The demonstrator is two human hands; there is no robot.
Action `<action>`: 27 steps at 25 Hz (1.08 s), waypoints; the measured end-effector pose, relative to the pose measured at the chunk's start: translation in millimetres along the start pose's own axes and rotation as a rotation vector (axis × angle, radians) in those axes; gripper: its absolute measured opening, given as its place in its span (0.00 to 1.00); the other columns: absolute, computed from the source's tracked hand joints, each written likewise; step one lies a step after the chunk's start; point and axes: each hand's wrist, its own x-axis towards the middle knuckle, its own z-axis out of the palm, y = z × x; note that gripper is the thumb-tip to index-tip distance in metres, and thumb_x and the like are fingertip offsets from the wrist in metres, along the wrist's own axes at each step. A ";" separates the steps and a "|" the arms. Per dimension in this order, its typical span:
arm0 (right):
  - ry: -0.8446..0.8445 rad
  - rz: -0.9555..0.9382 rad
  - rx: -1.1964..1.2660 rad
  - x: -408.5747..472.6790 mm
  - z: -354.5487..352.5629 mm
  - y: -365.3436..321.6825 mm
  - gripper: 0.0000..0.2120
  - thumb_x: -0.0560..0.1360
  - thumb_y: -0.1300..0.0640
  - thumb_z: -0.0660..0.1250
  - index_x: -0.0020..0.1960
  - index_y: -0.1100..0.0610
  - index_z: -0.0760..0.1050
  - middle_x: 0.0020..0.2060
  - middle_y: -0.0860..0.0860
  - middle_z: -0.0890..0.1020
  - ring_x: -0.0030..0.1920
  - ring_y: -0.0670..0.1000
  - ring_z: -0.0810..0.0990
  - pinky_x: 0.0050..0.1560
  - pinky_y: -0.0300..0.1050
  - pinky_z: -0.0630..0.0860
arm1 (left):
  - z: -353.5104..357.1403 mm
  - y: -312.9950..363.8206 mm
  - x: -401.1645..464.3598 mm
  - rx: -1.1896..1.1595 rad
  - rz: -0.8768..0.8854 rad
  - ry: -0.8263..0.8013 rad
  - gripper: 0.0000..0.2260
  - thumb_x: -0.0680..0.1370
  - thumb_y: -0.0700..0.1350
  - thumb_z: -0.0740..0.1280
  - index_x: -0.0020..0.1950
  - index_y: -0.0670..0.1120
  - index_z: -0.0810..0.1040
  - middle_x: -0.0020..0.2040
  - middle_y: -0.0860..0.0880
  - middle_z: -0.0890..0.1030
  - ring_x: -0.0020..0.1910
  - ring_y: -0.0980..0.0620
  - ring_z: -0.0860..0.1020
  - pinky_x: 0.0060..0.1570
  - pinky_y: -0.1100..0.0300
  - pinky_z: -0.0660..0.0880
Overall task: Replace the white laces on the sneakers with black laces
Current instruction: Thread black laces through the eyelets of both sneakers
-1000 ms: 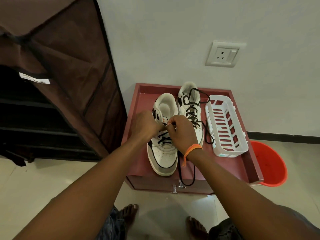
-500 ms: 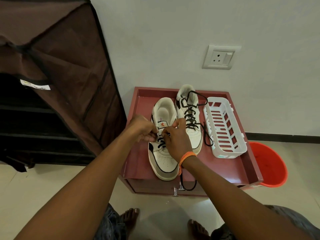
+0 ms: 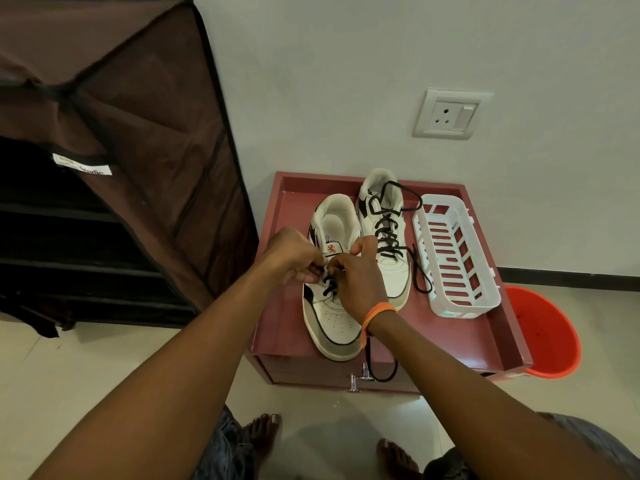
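Both hands, left (image 3: 292,254) and right (image 3: 356,275), pinch the black lace (image 3: 330,287) (half-threaded) over the near sneaker (image 3: 332,317).

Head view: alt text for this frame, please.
Both hands, left hand and right hand, pinch a black lace over the near sneaker on a red tray. The far sneaker is already laced black.

Head camera, looking down (close, forward)
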 end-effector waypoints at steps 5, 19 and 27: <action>-0.021 0.070 0.074 0.0 -2.3 -3.3 0.05 0.74 0.66 0.68 0.44 0.60 0.82 0.50 0.53 0.63 0.42 0.56 0.74 0.43 0.53 0.79 | -7.3 -1.1 -2.7 0.005 -0.001 -0.133 0.02 0.75 0.30 0.70 0.46 0.35 0.80 0.39 0.40 0.83 0.38 0.47 0.84 0.44 0.53 0.83; -0.399 0.032 -0.323 21.2 -58.9 -4.7 0.12 0.79 0.49 0.60 0.52 0.44 0.81 0.52 0.50 0.68 0.52 0.55 0.74 0.63 0.59 0.64 | -48.9 2.7 3.0 0.393 0.109 0.061 0.08 0.79 0.41 0.66 0.50 0.36 0.78 0.44 0.40 0.83 0.40 0.45 0.85 0.46 0.50 0.82; -0.469 -0.023 -0.334 30.3 -64.3 5.3 0.26 0.77 0.65 0.56 0.61 0.39 0.78 0.54 0.50 0.72 0.60 0.58 0.71 0.55 0.54 0.61 | -54.3 2.5 7.3 0.149 0.263 0.570 0.11 0.82 0.42 0.61 0.50 0.35 0.77 0.38 0.41 0.82 0.32 0.45 0.83 0.35 0.50 0.83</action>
